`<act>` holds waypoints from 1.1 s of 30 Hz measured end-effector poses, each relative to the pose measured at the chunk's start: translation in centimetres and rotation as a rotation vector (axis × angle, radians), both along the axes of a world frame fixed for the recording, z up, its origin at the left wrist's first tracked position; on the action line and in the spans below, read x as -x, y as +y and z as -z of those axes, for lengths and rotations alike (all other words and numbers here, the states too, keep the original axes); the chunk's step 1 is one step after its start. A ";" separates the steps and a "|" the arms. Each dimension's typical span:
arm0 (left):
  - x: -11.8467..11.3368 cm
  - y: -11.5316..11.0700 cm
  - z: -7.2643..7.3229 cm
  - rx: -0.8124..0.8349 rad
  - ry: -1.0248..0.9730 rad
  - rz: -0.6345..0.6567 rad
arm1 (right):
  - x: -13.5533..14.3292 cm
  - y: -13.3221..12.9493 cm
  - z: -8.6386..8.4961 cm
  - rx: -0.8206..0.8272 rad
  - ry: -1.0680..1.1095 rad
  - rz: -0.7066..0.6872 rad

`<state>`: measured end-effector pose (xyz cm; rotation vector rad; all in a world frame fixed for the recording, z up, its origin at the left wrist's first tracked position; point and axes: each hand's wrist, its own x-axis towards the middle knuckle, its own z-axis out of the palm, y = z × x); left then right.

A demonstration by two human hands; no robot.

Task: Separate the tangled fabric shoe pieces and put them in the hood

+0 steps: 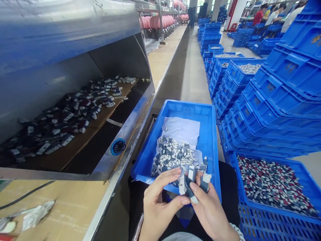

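Observation:
Several small grey and white pieces (192,174) are bunched between my hands, over the near edge of a blue bin (212,134). My right hand (209,204) is closed around them, its thumb pressed on a dark grey one. My left hand (163,197) is curved at their left side, thumb and fingers apart, its fingertips near a white-faced piece; whether it grips any is unclear. Inside the bin, a heap of similar pieces (173,154) lies on white sheeting (183,129). My hands hide the heap's near part.
At the left, a metal hood (62,30) stands over a pile of dark and white pieces (75,107). Stacked blue crates (281,97) rise on the right, with a bin of mixed pieces (271,184) below. People work in the far background.

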<state>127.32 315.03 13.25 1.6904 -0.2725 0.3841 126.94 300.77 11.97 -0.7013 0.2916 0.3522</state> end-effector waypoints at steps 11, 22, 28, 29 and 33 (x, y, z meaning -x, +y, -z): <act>0.6 -0.5 -1.4 -0.166 -0.141 -0.095 | 0.9 1.3 -1.3 -0.041 0.008 0.093; -0.1 -0.2 -1.1 -0.069 0.067 -0.063 | 1.1 1.7 -0.9 -0.070 0.139 0.086; -0.9 0.8 -1.0 -0.107 0.094 0.046 | 0.1 0.7 -0.3 -0.167 0.270 0.029; -0.8 0.8 -0.9 -0.108 0.097 0.038 | 0.0 0.7 -0.3 -0.176 0.287 0.036; -0.3 0.7 -0.4 -0.098 0.112 0.032 | 0.2 0.7 -0.3 -0.176 0.288 0.024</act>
